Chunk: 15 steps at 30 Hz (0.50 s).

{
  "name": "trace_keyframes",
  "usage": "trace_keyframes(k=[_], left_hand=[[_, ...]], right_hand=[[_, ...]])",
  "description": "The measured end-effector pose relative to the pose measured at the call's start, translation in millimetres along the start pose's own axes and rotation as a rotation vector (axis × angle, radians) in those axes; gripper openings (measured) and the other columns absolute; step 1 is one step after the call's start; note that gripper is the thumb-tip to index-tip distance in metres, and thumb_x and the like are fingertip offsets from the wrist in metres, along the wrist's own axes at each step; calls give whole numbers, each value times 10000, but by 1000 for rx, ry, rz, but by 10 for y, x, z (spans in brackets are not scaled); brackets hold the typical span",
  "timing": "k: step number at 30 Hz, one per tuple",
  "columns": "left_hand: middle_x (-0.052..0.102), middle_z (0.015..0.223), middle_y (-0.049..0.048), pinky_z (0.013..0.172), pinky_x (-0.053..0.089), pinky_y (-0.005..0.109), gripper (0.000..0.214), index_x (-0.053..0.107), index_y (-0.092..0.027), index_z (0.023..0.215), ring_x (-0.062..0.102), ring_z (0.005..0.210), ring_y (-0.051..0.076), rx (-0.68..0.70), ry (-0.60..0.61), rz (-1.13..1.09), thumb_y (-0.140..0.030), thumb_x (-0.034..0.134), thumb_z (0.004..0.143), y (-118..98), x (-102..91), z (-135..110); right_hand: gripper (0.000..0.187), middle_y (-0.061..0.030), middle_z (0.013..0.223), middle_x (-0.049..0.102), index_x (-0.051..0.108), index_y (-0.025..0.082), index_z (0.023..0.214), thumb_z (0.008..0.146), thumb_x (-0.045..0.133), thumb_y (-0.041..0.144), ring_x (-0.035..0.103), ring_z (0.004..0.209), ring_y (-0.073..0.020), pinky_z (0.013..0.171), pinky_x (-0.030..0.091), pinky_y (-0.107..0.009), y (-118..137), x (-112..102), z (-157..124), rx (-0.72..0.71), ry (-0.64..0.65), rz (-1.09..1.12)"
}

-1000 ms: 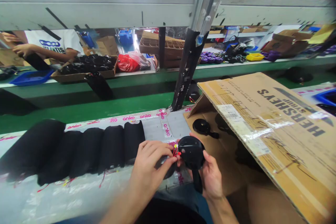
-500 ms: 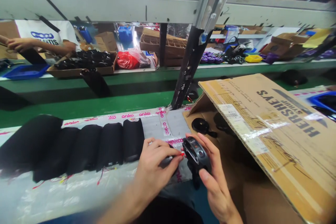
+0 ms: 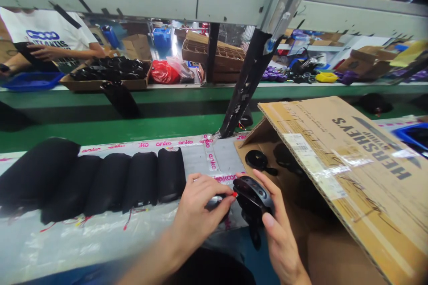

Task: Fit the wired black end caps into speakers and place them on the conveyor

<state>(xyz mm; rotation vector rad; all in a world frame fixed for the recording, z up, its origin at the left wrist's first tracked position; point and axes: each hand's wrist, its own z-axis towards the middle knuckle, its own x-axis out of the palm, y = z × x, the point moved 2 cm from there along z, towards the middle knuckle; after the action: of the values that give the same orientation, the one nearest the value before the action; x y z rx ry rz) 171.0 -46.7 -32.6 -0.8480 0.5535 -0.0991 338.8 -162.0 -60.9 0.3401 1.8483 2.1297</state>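
Observation:
My left hand (image 3: 202, 202) is closed, with thumb and forefinger pinching a small red connector (image 3: 235, 194). A dark, shiny rounded piece (image 3: 215, 202) shows beneath its fingers; most of it is hidden. In my right hand (image 3: 280, 231) is a black round plastic cover (image 3: 256, 193) with button-like marks along its rim, tilted toward the connector. A black strap-like part (image 3: 255, 236) hangs below that cover. Left of my hands lies a row of several black fabric-covered cylinders (image 3: 140, 180), some with thin red and yellow wires (image 3: 129, 219) at their near ends.
To the right, an open cardboard box (image 3: 351, 164) leans over the bench, with black round parts (image 3: 257, 159) inside. A metal post (image 3: 242, 84) rises behind. Across the green floor, a person in a white shirt (image 3: 50, 31) works beside a carton of black parts (image 3: 112, 71).
The black cover has turned slightly in my right hand, showing its rim at a different angle. The red connector stays pinched close to it. The camera view has shifted slightly.

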Motion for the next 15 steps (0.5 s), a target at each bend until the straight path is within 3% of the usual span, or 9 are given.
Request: trace_keyframes(k=[3,11,15], left_hand=[[843,945,-20,898,468,367,93,758,-246,1011,778,858,175,28,-1,-2,-163,797,992,1,-13,-1],[825,928,-24,897,498,354,150,727,-249,1072,749,835,169,3,-44,-73,-132,782,997,14,-73,-91],[807,882,-23,899,477,373,116,730,-241,1010,740,800,166,20,-24,-42,-134,773,1003,6,-42,-76]], right_hand=[[586,-20,1721,521,458,373,1663,1099,521,520,417,1637,-342,1313,418,-510,15,-10,-8,-16,46,-84],[651,-41,1710,538,464,373,1669,1062,630,540,489,1587,-366,1296,434,-512,139,-79,24,-32,251,-249],[560,-30,1680,574,514,374,1631,1094,569,526,511,1574,-343,1283,456,-488,191,-54,69,-12,188,-245]])
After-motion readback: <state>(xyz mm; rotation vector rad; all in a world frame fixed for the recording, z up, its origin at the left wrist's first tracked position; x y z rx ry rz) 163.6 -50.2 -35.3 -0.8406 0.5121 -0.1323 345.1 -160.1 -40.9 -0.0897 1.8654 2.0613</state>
